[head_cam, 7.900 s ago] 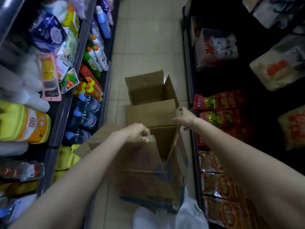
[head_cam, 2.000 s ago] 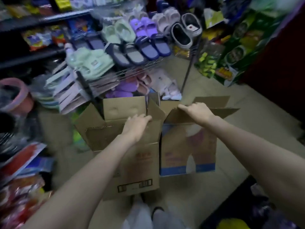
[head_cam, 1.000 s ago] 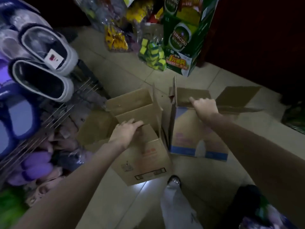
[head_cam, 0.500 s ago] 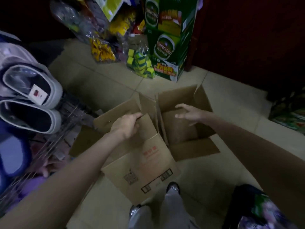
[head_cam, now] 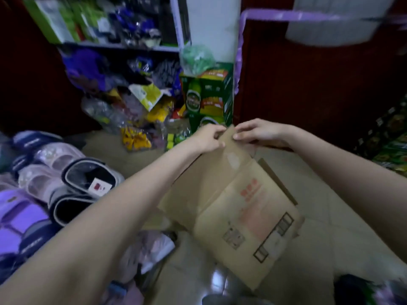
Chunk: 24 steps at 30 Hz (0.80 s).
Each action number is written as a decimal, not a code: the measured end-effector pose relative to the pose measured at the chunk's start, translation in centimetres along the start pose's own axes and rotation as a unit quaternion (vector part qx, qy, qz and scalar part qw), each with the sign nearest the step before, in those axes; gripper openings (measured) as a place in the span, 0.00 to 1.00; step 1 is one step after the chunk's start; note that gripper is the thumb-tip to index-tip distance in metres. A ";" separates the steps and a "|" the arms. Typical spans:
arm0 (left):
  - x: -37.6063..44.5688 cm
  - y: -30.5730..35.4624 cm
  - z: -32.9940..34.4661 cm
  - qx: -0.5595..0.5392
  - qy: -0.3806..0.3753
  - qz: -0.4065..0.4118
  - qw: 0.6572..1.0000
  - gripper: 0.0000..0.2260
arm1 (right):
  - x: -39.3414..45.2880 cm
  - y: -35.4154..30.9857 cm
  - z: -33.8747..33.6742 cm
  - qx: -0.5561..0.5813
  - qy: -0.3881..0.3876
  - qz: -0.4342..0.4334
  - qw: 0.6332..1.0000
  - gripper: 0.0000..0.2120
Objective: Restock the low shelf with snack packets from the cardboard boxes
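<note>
A brown cardboard box with red print and black markings hangs tilted above the tiled floor in front of me. My left hand pinches the top edge of its raised flap from the left. My right hand grips the same edge from the right, the fingertips of both hands almost touching. A second box edge shows just behind it. I see no snack packets in the box; its inside is hidden.
Slippers on a wire rack fill the left side. Green beer cartons and bagged sponges and goods pile up straight ahead under a shelf. A dark red door or wall stands at the right.
Both hands have come together on the box's top flap and raised the box. My right hand left the second box, and the view has tilted up toward the shelf.
</note>
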State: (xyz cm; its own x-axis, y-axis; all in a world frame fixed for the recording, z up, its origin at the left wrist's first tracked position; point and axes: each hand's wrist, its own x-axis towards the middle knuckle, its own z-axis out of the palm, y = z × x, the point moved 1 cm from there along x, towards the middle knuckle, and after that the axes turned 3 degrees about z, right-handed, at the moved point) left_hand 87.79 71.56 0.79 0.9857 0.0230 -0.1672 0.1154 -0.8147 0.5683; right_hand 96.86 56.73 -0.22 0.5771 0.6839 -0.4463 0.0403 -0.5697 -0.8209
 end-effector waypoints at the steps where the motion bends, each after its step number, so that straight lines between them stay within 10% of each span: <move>1: 0.4 1.4 -1.0 -0.003 0.019 0.014 1.000 0.20 | -1.0 -1.0 -1.0 -0.009 0.014 -0.012 1.000 0.04; 15: 8.3 9.7 2.8 -0.021 0.060 0.032 0.997 0.19 | -2.1 2.5 -12.6 -0.086 0.041 0.010 0.995 0.08; 24: 11.7 4.6 17.1 -0.028 -0.144 -0.190 0.971 0.18 | 2.1 18.1 -11.8 -0.189 -0.098 0.149 0.966 0.22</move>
State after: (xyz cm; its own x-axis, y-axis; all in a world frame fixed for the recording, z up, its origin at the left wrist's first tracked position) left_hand 97.75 58.21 -12.36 0.7962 0.1472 -0.5868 0.4788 -0.7462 0.4626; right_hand 108.39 42.45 -11.82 0.4446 0.5168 -0.7317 0.2134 -0.8544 -0.4738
